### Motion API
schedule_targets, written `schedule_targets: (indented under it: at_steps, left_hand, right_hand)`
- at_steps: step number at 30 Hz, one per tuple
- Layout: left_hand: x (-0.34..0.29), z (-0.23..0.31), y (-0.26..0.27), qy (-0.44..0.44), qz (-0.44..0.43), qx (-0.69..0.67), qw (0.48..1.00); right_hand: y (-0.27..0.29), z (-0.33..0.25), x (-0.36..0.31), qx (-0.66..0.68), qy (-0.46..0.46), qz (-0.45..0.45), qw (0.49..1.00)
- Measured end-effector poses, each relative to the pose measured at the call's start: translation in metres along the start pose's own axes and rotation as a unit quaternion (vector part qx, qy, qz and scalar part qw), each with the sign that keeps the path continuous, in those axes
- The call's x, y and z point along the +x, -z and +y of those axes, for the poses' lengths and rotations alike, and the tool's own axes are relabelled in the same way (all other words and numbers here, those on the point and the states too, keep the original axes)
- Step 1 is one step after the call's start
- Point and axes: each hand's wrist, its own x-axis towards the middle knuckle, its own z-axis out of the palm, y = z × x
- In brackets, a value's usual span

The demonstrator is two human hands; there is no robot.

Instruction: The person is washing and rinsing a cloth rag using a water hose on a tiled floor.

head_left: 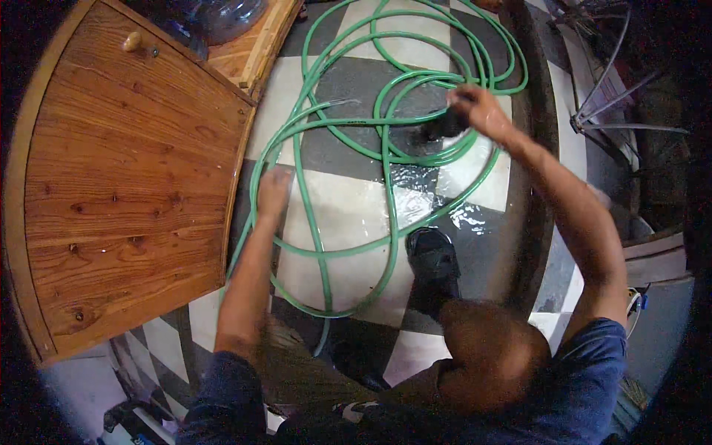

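Observation:
A long green hose (389,200) lies in loose overlapping loops across a black-and-white checkered floor. My right hand (482,113) is raised at the right of the loops, its fingers curled around a length of the hose. Just below those fingers is a dark patch whose nature I cannot make out. At the left, my left hand (274,185) is beside the hose strands near the wooden door; its fingers are smeared by motion, so their grip does not show. Between the hands, water (343,101) seems to run from a hose end.
A wooden door panel (133,178) with a knob stands on the left. Water puddles (415,204) shine on the tiles before my dark shoe (434,256). A dark raised edge (530,193) runs along the right, with thin pale rods (615,126) beyond it.

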Motion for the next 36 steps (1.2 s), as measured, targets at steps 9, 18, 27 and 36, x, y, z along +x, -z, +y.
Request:
schedule_targets:
  at_steps: [9,18,27,36]
  left_hand:
    - [-0.079,0.137,-0.122,0.435,-0.323,-0.528,0.654]
    - [-0.046,0.101,-0.171,0.309,-0.563,-0.743,0.192]
    - [-0.042,0.206,-0.148,0.325,-0.230,-0.663,0.633]
    - [-0.045,0.182,-0.152,0.264,-0.022,-0.401,0.877]
  right_hand:
    - [-0.111,-0.052,-0.076,0.095,0.089,-0.042,0.991]
    - [-0.145,-0.051,-0.090,-0.058,0.264,-0.094,0.958]
    - [-0.116,0.000,-0.038,0.099,-0.140,0.108,0.979]
    - [-0.116,-0.032,-0.021,0.520,-0.220,0.050,0.824]
